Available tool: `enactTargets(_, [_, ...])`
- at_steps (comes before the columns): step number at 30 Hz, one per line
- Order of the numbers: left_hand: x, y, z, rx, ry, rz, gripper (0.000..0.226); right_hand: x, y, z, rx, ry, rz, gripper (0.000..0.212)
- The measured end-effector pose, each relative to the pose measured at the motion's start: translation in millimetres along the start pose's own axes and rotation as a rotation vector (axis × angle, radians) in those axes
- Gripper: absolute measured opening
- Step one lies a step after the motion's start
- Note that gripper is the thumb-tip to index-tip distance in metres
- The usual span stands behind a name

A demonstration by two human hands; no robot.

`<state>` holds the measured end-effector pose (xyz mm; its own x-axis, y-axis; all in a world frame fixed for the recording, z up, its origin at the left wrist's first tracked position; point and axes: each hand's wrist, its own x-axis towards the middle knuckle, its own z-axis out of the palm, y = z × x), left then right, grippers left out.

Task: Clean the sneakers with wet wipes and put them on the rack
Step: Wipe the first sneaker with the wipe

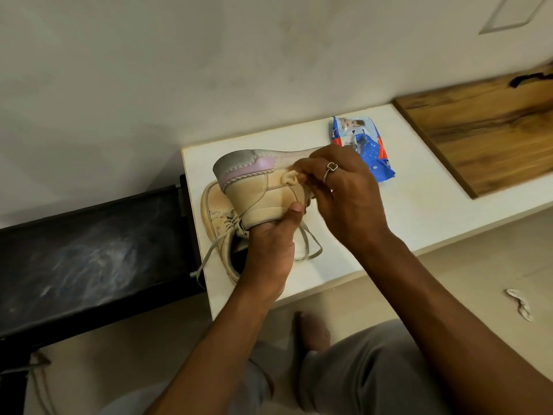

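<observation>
Head view: your left hand [269, 250] grips the raised sneaker [257, 190] above the white tabletop [419, 211], right hand [347, 193] pinching a wet wipe [291, 176] against it; light, semi-stiff upper, so hold near the collar.

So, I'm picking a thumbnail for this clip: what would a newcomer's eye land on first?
First the beige sneaker, held up sole outward by the left hand at centre, while the right hand rubs a crumpled wipe on its side. Next the bright blue wipes pack on the white table behind the hands. A second sneaker lies underneath.
</observation>
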<state>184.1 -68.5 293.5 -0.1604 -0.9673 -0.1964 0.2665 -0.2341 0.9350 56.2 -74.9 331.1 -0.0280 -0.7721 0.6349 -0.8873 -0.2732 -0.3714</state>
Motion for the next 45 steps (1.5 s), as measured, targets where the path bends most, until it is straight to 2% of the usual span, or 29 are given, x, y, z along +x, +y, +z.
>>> enactTargets(4, [-3,2,-1,0.061,-0.033,-0.001,0.025,-1,16,-7,-0.060,0.037,0.124,0.019])
enactTargets(10, [-5,8,2,0.012,-0.049,0.052,0.034,-1,-30,3,0.030,-0.047,-0.068,0.016])
enactTargets(16, [-3,3,-2,0.094,0.006,0.038,0.023,-2,10,-9,-0.115,0.025,0.156,0.018])
enactTargets(22, [-5,3,3,0.045,0.028,0.037,0.028,0,-28,7,-0.013,-0.028,-0.031,0.015])
enactTargets(28, [-4,-2,0,0.142,0.011,-0.011,0.019,-1,5,-5,-0.098,-0.004,0.128,0.020])
enactTargets(34, [-3,-1,2,0.066,0.036,0.020,0.028,-3,-25,1,-0.023,-0.041,-0.043,0.019])
enactTargets(38, [-4,1,0,0.144,0.016,-0.011,0.018,-3,2,-6,-0.093,-0.004,0.100,0.018])
enactTargets(40, [-5,1,0,0.178,0.013,-0.026,0.019,-5,5,-7,-0.117,0.019,0.147,0.016])
enactTargets(45, [-4,-2,2,0.163,0.042,-0.031,0.020,-4,-23,4,-0.014,-0.006,-0.006,0.018])
